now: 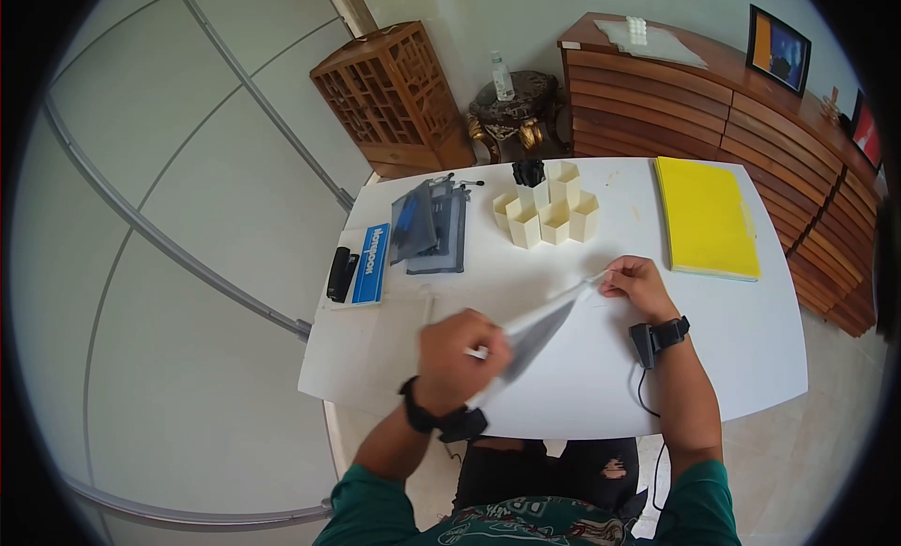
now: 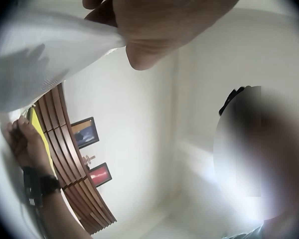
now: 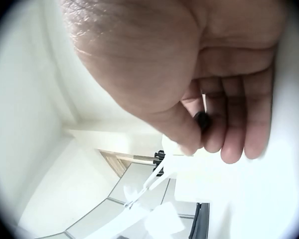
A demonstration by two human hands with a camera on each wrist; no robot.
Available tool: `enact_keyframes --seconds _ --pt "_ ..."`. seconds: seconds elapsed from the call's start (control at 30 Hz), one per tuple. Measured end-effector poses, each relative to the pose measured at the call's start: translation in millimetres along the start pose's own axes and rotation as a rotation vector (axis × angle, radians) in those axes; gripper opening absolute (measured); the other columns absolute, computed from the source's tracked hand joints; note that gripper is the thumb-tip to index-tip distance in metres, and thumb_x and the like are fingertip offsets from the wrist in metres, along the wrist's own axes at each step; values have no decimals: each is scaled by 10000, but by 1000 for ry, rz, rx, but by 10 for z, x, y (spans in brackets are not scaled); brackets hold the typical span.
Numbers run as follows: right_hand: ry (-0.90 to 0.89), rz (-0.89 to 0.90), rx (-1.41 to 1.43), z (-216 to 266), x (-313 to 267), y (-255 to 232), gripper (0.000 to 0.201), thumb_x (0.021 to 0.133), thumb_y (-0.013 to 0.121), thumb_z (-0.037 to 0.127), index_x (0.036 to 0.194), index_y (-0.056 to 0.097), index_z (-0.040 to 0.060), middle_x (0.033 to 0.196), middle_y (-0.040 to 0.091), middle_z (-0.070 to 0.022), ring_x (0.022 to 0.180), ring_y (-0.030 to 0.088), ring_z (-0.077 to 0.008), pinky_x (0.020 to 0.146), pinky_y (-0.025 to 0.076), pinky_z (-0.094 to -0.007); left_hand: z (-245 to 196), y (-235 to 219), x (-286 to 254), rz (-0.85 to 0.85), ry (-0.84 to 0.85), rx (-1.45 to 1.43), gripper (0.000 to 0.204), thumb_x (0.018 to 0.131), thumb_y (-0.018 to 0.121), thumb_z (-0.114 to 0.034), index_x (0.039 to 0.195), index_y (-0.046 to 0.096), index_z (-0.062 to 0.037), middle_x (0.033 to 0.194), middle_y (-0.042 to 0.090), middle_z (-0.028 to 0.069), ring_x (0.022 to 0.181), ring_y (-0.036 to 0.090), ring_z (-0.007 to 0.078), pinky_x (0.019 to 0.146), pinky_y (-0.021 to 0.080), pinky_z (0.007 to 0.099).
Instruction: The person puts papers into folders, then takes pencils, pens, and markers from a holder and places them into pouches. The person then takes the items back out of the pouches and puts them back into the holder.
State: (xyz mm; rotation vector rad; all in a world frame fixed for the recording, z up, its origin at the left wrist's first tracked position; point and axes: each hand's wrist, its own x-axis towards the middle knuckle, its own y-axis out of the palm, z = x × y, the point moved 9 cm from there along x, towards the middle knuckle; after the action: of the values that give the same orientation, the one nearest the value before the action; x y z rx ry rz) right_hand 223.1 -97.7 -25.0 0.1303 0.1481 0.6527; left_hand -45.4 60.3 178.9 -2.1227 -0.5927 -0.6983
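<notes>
A mesh zip pouch [image 1: 540,338], grey with a whitish edge, is stretched slantwise over the white desk between the two hands. The left hand [image 1: 460,358] grips its near left end with curled fingers and is blurred. In the left wrist view, the pale pouch [image 2: 55,55] hangs from that hand's fingers, with a hand's shadow on it. At the far right end, the right hand [image 1: 636,288] pinches the pouch's corner low over the desk. A small dark zipper pull [image 3: 203,119] shows between its thumb and fingers in the right wrist view.
Cream hexagonal pen holders [image 1: 554,225], one with black items, stand at the back of the desk [image 1: 582,386]. Grey zip pouches [image 1: 436,236], a blue-and-white notebook [image 1: 372,264] and a black stapler [image 1: 340,274] lie left. A yellow folder [image 1: 706,217] lies right.
</notes>
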Motion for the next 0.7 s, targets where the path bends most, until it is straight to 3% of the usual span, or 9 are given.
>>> enact_keyframes --seconds 0.1,0.17,0.27,0.33,0.43,0.57,0.6,0.63,0.7 --pt "-13 137 -97 -61 2 155 87 906 622 14 957 665 -42 845 692 -95 745 675 -155 728 581 -283 273 -524 139 -93 -208 175 95 770 696 22 721 622 -13 683 664 72 596 639 122 558 490 262" --pt "-9 140 -116 -47 6 168 102 911 622 20 982 668 -37 844 692 -90 756 675 -147 730 577 -270 378 -765 287 -120 -202 205 75 779 687 29 735 634 -3 671 664 70 619 640 96 551 482 259" --pt "5 152 -123 -90 23 156 114 913 622 20 1001 669 -36 851 691 -86 763 673 -140 729 577 -270 464 -984 531 -201 -91 369 86 779 689 33 748 621 -11 698 656 75 585 630 150 520 470 277" --pt "9 149 -125 -81 12 160 115 912 624 19 1002 668 -38 852 690 -84 762 672 -138 730 577 -270 288 -775 674 -105 399 633 135 789 712 -3 748 587 -32 740 628 85 564 603 242 498 468 316" --pt "8 150 -124 -54 -11 179 117 911 627 17 1006 667 -40 854 689 -82 760 670 -134 733 577 -268 753 -410 763 -16 500 639 183 814 721 -76 740 556 -47 776 595 103 603 586 305 538 494 358" --pt "-4 165 -129 -67 -6 174 120 915 623 17 1011 665 -41 854 688 -83 762 669 -134 738 576 -269 2094 435 321 341 275 791 180 848 706 -141 760 579 -49 809 615 116 700 638 303 633 528 394" --pt "-6 168 -126 -76 8 174 120 915 623 17 1011 665 -41 854 688 -83 762 669 -134 738 576 -269 2213 563 241 476 187 895 167 858 702 -152 782 597 -47 826 629 117 727 650 310 658 536 407" --pt "-3 170 -128 -88 18 167 119 916 621 17 1011 665 -40 854 688 -83 765 669 -135 737 575 -270 2208 587 194 477 187 896 167 858 702 -152 782 597 -47 826 629 117 727 650 310 658 536 407" --pt "8 168 -129 -104 11 158 119 916 619 17 1011 664 -39 853 688 -83 768 668 -136 737 574 -270 2177 546 143 445 31 743 153 878 702 -175 833 635 -45 868 663 110 738 664 330 676 548 429"
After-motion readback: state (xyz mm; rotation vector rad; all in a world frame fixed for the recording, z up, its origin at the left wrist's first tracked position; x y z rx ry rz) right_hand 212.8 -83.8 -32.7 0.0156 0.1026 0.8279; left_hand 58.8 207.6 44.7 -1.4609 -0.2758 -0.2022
